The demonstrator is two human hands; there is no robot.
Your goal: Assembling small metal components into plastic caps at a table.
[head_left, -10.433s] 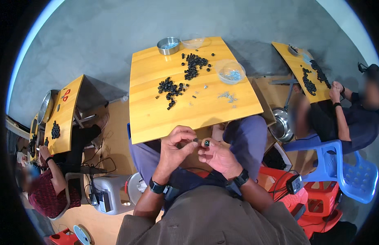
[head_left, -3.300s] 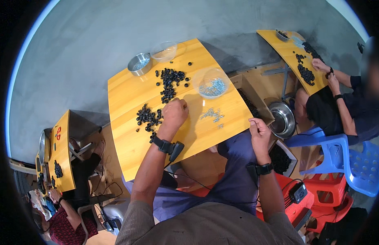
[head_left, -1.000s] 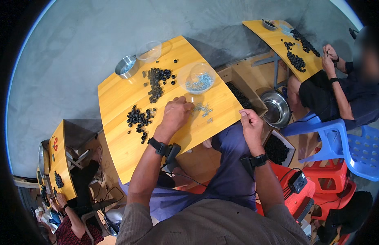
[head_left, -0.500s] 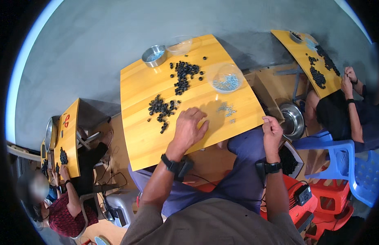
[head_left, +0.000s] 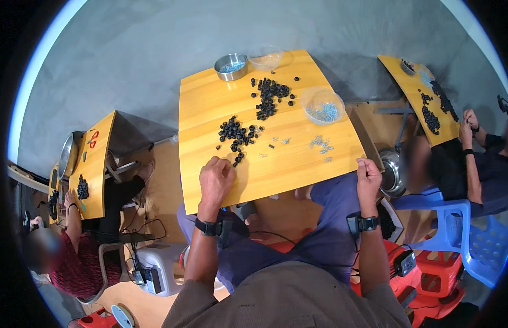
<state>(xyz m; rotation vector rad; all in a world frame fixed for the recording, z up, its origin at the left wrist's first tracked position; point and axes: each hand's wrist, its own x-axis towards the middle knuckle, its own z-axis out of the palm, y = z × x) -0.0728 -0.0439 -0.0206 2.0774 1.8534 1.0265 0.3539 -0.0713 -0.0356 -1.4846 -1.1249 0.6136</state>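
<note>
1. Your left hand (head_left: 215,179) rests on the near edge of the yellow wooden table (head_left: 210,109), fingers curled loosely inward; whether a piece is pinched under them cannot be told. Half a second ago it sat farther in on the tabletop, so it has drawn back toward you.
2. The nearer pile of small black round parts (head_left: 236,133) lies just beyond that hand, a few strays trailing toward your fingertips. The pile looks the same as it did a moment ago.
3. Your right hand (head_left: 368,176) is at the table's right near corner, fingers folded down over the edge. Anything it may hold is hidden, and it has stayed at that corner since the last frames.
4. A second, farther heap of black parts (head_left: 270,95) sits toward the middle of the table, well apart from both hands.
5. Small silvery bits (head_left: 319,144) are scattered between the two hands, nearer the right one.
6. A clear plastic bowl (head_left: 322,105) with silvery pieces stands beyond the scatter, and a steel bowl (head_left: 230,66) sits at the far edge beside another clear bowl (head_left: 265,56).
7. Ten seconds ago both hands were together in your lap working one piece; now they are spread apart at the table's edge.
8. Other people sit at similar tables to your left and right.
</note>
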